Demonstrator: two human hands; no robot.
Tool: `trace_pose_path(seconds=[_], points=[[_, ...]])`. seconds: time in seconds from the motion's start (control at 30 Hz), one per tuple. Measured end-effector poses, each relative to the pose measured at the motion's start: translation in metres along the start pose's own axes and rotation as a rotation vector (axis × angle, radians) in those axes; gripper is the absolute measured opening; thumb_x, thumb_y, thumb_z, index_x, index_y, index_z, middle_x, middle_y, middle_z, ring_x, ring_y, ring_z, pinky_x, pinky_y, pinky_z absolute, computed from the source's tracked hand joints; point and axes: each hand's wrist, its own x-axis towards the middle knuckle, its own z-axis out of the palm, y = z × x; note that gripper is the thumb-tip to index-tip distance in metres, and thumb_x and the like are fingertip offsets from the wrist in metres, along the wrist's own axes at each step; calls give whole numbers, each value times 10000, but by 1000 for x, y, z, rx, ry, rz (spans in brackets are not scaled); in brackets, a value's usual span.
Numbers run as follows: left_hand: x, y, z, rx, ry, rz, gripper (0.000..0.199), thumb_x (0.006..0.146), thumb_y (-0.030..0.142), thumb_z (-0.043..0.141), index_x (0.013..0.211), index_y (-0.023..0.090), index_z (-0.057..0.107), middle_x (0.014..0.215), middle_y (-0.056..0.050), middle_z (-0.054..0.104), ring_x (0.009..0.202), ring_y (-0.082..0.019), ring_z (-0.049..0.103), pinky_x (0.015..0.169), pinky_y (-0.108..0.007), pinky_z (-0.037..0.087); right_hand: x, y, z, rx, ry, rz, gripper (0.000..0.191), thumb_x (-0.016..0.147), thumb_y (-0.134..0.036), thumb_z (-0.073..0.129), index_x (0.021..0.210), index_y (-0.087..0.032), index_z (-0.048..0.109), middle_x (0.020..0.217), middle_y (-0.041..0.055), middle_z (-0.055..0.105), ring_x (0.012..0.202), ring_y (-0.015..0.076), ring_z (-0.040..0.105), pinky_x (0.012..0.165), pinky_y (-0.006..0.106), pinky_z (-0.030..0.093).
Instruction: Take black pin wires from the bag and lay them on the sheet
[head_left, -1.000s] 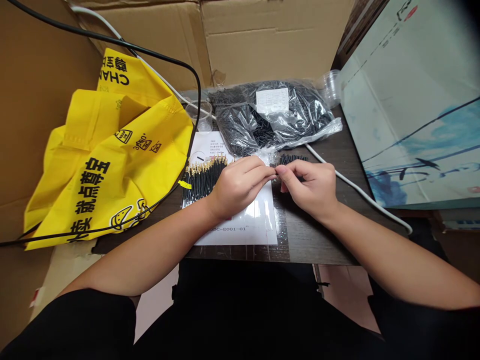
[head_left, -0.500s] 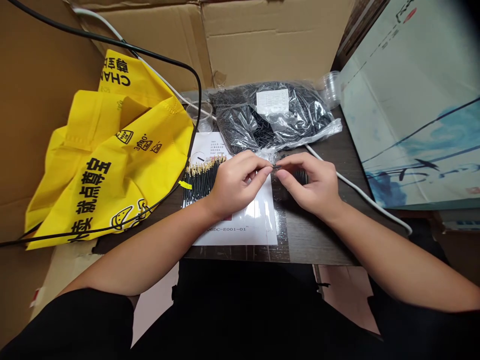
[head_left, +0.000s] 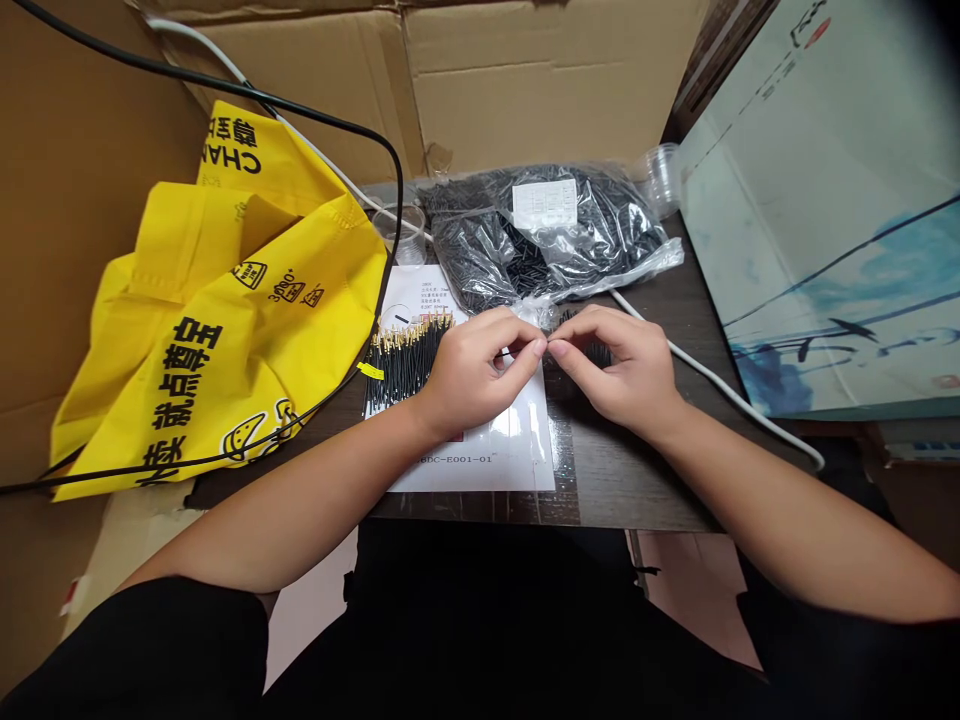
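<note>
"In the head view, what are your hands doing?"

"My left hand [head_left: 474,365] pinches a thin dark piece [head_left: 510,352] between thumb and forefinger. My right hand [head_left: 626,365] is pinched closed too, tip to tip with the left, apparently on the far end of it; my fingertips hide the join."

"Where is it, and why held so?"

"Above the desk [head_left: 637,470], near the right edge of the printed sheet [head_left: 525,455]. I'd judge it too slim for anything but fingertips, and 2 hands steady it better than 1. The gold-tipped black leads [head_left: 397,365] lie side by side on the sheet by my left hand, probably to stay tidy; the short black pieces [head_left: 600,354] sit behind my right, likely for easy reach."

"Count things for me?"

"1 thin dark piece, 1 sheet, 1 yellow tag [head_left: 371,371] at the leads, 1 plastic bag [head_left: 600,235] of black bits with 1 white label [head_left: 545,203], 1 yellow bag [head_left: 292,240]. Leads and short pieces: too many and too hidden to count"
</note>
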Motion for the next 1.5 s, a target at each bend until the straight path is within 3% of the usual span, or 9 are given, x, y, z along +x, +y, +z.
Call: trace_pose_path(seconds=[0.27, 0.67, 0.8, 0.97, 1.13, 1.27, 1.5], points=[[1, -4, -1, 59, -29, 58, 74, 907, 215, 611, 903, 166, 667, 816, -19, 658, 757, -105, 588, 720, -248, 492, -1, 0, 1, 59, 6, 105, 48, 869, -234, 661, 842, -200, 681, 766, 3, 662, 678, 126, 580, 631, 285, 467], [4, 3, 0, -204, -6, -179, 94, 878, 240, 656, 830, 161, 675, 802, -12, 695, 735, -87, 620, 677, -207, 502, 0, 4, 5, 234, 67, 92, 56, 836, -278, 730, 883, -252, 716, 849, 8, 674, 783, 154, 619, 693, 319, 513], [4, 2, 0, -245, -8, -188, 111, 874, 267, 668, 843, 165, 697, 830, -23, 718, 765, -94, 642, 693, -209, 513, 0, 1, 5, 237, 84, 97, 42, 838, -279, 719, 854, -248, 696, 858, 21, 658, 811, 165, 619, 688, 328, 527], [5, -1, -7, -188, 3, -146, 260, 929, 402, 588, 1016, 185, 701, 980, -60, 720, 920, -140, 651, 798, -280, 520, 3, 5, -6, 334, 85, 240, 151, 848, -370, 702, 838, -236, 633, 912, 36, 662, 763, 156, 614, 617, 315, 549], [3, -5, -9, -144, 70, -145, 350, 994, 425, 453, 941, 180, 697, 933, -58, 696, 914, -143, 630, 827, -314, 499, 10, 24, -31, 416, 125, 453, 164, 830, -341, 719, 828, -222, 606, 856, 26, 684, 649, 125, 591, 600, 302, 550], [3, -7, -8, -146, 106, -137, 383, 1012, 410, 415, 879, 185, 694, 889, -50, 681, 896, -142, 620, 853, -330, 491, 13, 33, -50, 314, 70, 556, 192, 816, -322, 737, 949, -214, 651, 767, 22, 681, 639, 131, 614, 625, 302, 541], [1, -8, -9, -155, 98, -135, 417, 1023, 400, 382, 844, 192, 695, 863, -50, 670, 861, -148, 606, 843, -353, 472, 9, 48, -66, -170, -100, 523, 441, 794, -324, 731, 1211, -251, 607, 685, -6, 675, 615, 184, 626, 574, 346, 471]])
